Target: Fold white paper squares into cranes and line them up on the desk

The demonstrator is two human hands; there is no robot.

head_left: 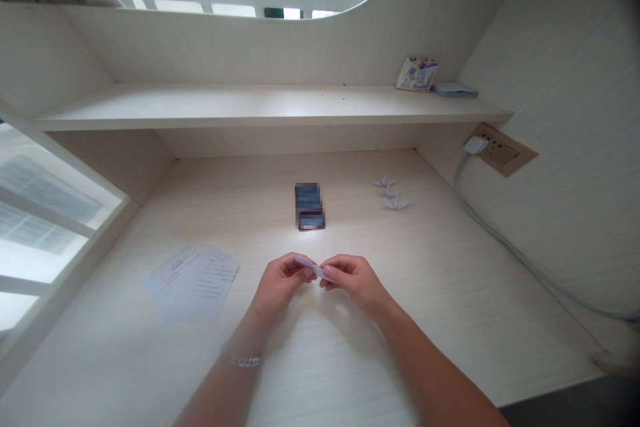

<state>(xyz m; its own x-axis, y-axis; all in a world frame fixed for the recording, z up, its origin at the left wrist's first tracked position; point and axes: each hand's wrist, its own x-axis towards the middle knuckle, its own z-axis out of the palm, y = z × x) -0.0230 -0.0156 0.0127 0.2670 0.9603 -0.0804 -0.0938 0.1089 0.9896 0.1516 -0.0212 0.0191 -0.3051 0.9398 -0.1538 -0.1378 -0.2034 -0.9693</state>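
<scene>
My left hand and my right hand meet just above the pale wooden desk, both pinching a small folded piece of pale paper between thumbs and fingertips. The paper is narrow and partly hidden by my fingers. A thin bracelet circles my left wrist. Beyond my hands lies a dark phone, flat on the desk. Three small folded paper cranes sit in a row at the back right.
Two printed paper sheets lie at the left. A shelf above carries a small packet and a flat grey object. A white plug in a wall socket trails a cable along the right wall.
</scene>
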